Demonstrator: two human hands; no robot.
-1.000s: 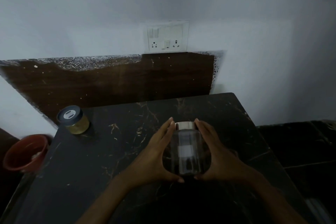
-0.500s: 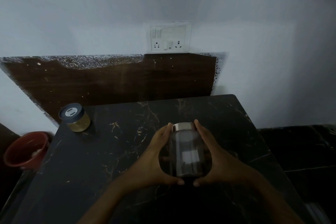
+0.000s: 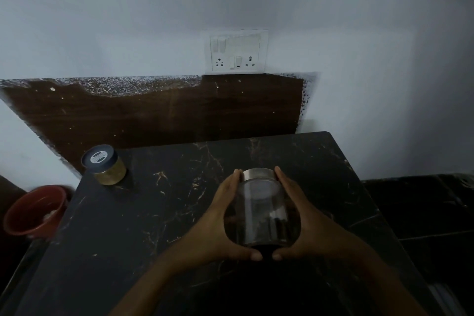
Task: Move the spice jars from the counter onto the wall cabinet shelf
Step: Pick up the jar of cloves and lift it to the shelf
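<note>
At lower centre, our left hand (image 3: 218,226) and right hand (image 3: 310,226) curled round a steel-lidded glass jar (image 3: 261,213); at left, a blue-lidded jar (image 3: 105,165) sat on the counter (image 3: 154,226). Neither was shelved yet.

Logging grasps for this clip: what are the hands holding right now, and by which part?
The clear jar, cupped by its side walls: left hand on one side, right hand on the other.

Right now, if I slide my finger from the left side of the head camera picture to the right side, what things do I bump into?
red bucket → small jar with the dark lid → left hand → clear jar, held between both hands → right hand
</note>
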